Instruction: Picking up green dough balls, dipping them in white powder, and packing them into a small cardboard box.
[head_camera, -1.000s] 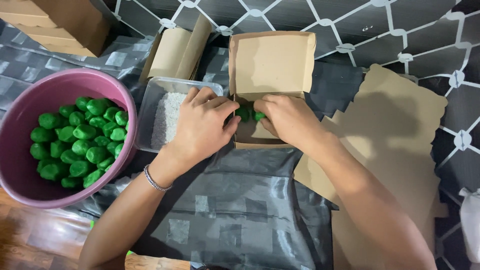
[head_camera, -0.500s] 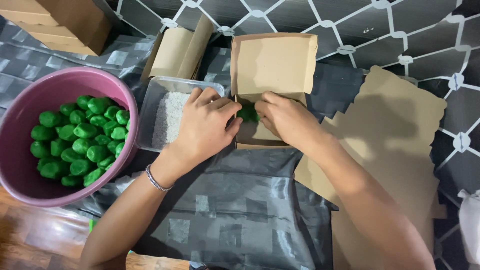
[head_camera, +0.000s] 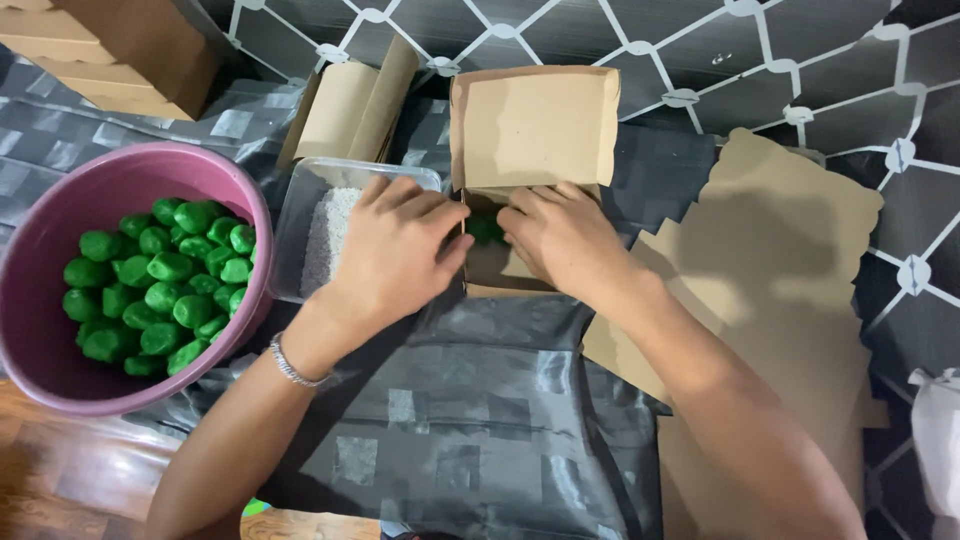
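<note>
An open brown cardboard box (head_camera: 533, 125) lies in the middle with its lid folded back. Both hands reach into its tray. My left hand (head_camera: 395, 245) and my right hand (head_camera: 560, 235) press against green balls (head_camera: 487, 228) inside the box, which mostly hide behind the fingers. I cannot tell whether either hand grips a ball or only touches it. A bracelet circles my left wrist. To the left, a pink bowl (head_camera: 60, 215) holds several green balls (head_camera: 160, 285).
A clear plastic tub of white flakes (head_camera: 325, 235) stands between bowl and box. Flat cardboard blanks (head_camera: 790, 270) lie at right, folded cardboard (head_camera: 345, 110) behind the tub, stacked boxes (head_camera: 110, 50) at top left. A dark plastic sheet (head_camera: 470, 420) covers the floor.
Both hands have stayed in the box, with the fingers shifting slightly around the green balls. Nothing else has moved.
</note>
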